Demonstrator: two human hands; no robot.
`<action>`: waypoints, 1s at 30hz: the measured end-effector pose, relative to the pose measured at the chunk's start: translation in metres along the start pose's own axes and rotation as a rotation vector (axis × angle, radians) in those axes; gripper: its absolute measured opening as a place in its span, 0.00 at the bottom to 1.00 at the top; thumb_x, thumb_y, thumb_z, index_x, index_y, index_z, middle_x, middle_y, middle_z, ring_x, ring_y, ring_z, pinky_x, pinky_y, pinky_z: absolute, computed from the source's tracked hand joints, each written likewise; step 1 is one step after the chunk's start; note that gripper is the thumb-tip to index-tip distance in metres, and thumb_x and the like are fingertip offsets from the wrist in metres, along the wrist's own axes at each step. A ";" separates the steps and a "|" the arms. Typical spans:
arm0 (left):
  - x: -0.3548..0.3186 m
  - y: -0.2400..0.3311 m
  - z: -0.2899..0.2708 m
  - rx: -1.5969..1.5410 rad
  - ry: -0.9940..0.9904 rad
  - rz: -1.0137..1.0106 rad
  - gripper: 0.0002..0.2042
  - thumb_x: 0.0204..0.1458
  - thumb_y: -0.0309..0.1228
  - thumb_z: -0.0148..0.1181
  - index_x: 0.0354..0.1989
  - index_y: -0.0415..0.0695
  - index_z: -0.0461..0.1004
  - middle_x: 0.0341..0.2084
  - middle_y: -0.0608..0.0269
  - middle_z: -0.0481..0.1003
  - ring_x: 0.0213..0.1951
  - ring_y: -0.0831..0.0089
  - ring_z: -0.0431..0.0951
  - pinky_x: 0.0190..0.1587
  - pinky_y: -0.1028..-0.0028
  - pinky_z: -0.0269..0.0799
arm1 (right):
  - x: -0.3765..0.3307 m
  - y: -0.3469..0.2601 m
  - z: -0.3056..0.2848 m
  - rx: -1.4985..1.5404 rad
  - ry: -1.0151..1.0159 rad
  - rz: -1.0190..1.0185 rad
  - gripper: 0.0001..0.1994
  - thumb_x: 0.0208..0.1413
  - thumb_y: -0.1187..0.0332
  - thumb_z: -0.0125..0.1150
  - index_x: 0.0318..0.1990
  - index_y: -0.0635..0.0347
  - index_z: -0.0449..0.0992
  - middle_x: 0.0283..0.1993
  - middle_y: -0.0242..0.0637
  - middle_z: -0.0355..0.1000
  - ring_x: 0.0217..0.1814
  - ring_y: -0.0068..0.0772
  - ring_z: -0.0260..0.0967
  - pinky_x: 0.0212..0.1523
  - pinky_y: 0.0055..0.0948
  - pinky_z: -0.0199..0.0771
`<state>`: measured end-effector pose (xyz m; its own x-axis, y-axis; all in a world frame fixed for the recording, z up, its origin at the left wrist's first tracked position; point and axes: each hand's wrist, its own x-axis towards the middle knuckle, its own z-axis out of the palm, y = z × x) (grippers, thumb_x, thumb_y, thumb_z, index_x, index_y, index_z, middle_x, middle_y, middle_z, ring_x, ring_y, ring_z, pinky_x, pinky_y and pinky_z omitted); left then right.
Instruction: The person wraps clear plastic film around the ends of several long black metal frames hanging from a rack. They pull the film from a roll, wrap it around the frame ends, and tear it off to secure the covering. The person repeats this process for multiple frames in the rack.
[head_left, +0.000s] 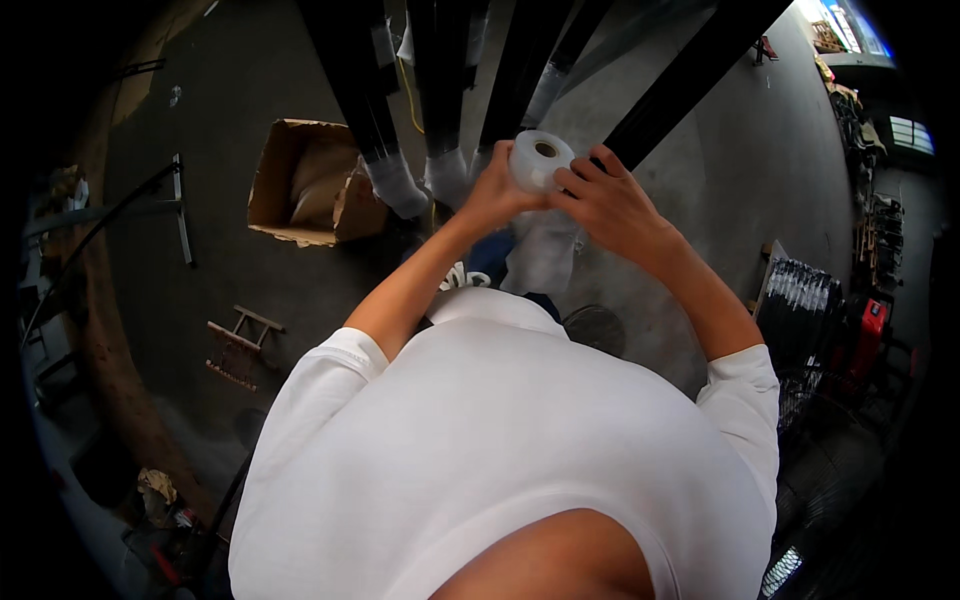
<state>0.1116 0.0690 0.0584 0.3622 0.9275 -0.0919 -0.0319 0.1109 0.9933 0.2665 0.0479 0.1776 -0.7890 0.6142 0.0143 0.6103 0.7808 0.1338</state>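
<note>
In front of my chest I hold a roll of clear plastic wrap (530,172), its hollow core facing up. My left hand (494,194) grips it from the left and below. Against its right side are the bent fingers of my right hand (618,208). Long black bars (345,70) extend away beyond my hands, several with their near ends wrapped in clear film (394,182). One black bar (685,85) slants past my right fingertips; I cannot tell whether they touch it. More whitish film (540,258) shows below my hands.
An open cardboard box (285,225) stands left of the bars. Farther left lie a small wooden stool (240,348) and a metal frame (182,210). A film-wrapped dark stack (795,300) and a red machine (872,325) stand at the right. A yellow cord (410,95) runs between bars.
</note>
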 end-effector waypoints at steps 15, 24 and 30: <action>-0.080 0.054 -0.007 -0.020 -0.244 -0.081 0.40 0.21 0.33 0.72 0.49 0.41 0.58 0.43 0.56 0.64 0.48 0.63 0.65 0.51 0.68 0.59 | 0.012 0.005 0.026 -0.048 -0.115 0.061 0.03 0.30 0.73 0.57 0.18 0.56 0.75 0.30 0.29 0.64 0.40 0.23 0.61 0.47 0.22 0.53; -0.079 0.061 0.015 0.143 -0.461 0.034 0.41 0.22 0.34 0.71 0.50 0.40 0.57 0.45 0.53 0.62 0.49 0.58 0.64 0.51 0.65 0.59 | -0.016 0.016 0.039 0.024 0.296 -0.091 0.03 0.29 0.71 0.56 0.15 0.56 0.68 0.22 0.28 0.63 0.36 0.24 0.60 0.47 0.22 0.52; -0.078 0.078 -0.002 0.085 -0.463 -0.147 0.41 0.22 0.35 0.70 0.50 0.42 0.56 0.44 0.57 0.63 0.49 0.65 0.64 0.52 0.68 0.58 | -0.010 0.011 0.031 -0.116 0.168 -0.007 0.03 0.31 0.70 0.55 0.16 0.54 0.68 0.21 0.26 0.64 0.35 0.22 0.60 0.50 0.21 0.49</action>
<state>0.0789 0.0066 0.1427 0.7338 0.6460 -0.2104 0.1203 0.1813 0.9760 0.2833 0.0546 0.1478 -0.8000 0.5733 0.1770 0.6000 0.7608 0.2473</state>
